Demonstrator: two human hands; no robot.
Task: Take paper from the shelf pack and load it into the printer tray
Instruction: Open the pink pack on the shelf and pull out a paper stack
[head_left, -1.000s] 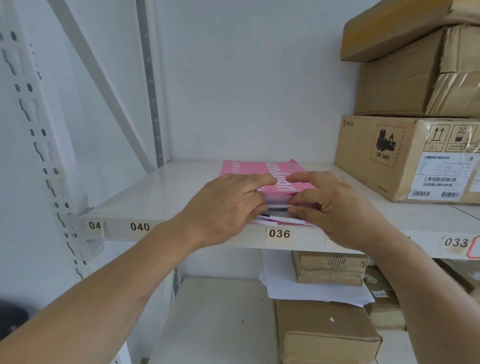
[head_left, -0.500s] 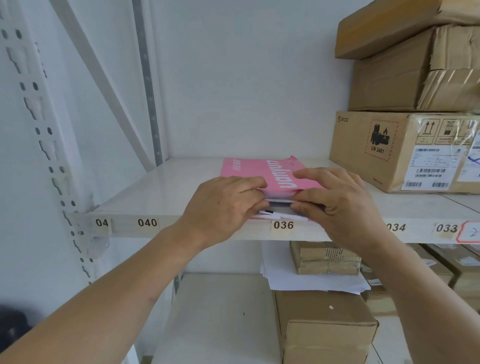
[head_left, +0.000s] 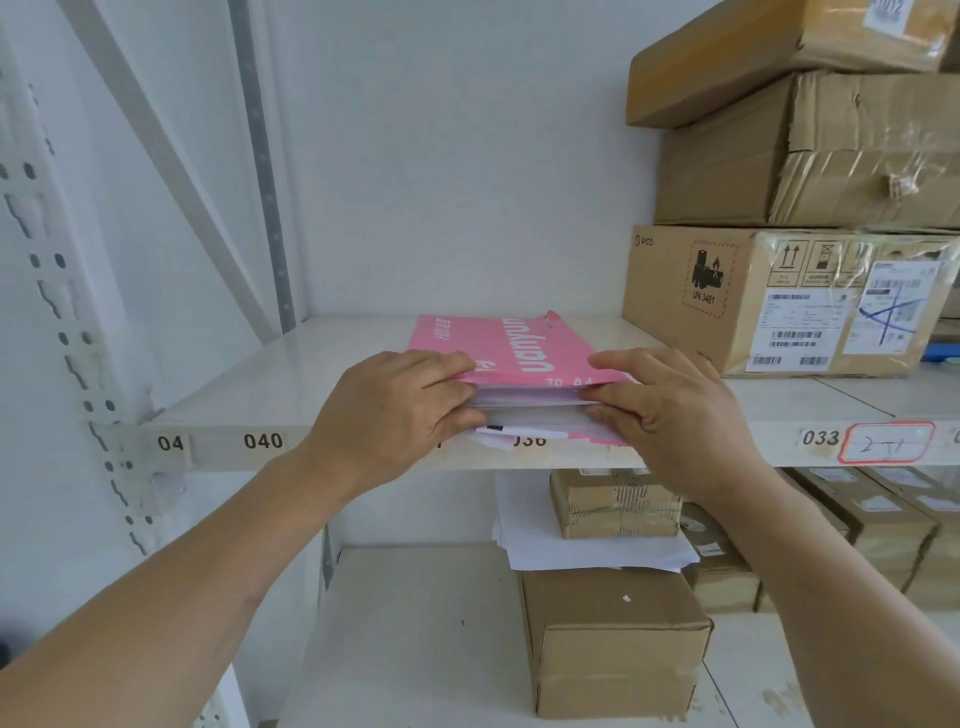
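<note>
A pink paper pack lies flat on the white shelf, its open end facing me at the front edge. White sheets show in the opening under the lifted pink wrapper. My left hand grips the left side of the opening, fingers pinching the wrapper and the sheets. My right hand holds the right side the same way, thumb under and fingers on top. No printer is in view.
Stacked cardboard boxes stand on the same shelf to the right. The shelf below holds more boxes and loose white sheets. A metal upright stands at the left.
The pack's front end has risen a little and its wrapper has opened wider, showing more white sheets. Both hands have kept their hold on its front corners.
</note>
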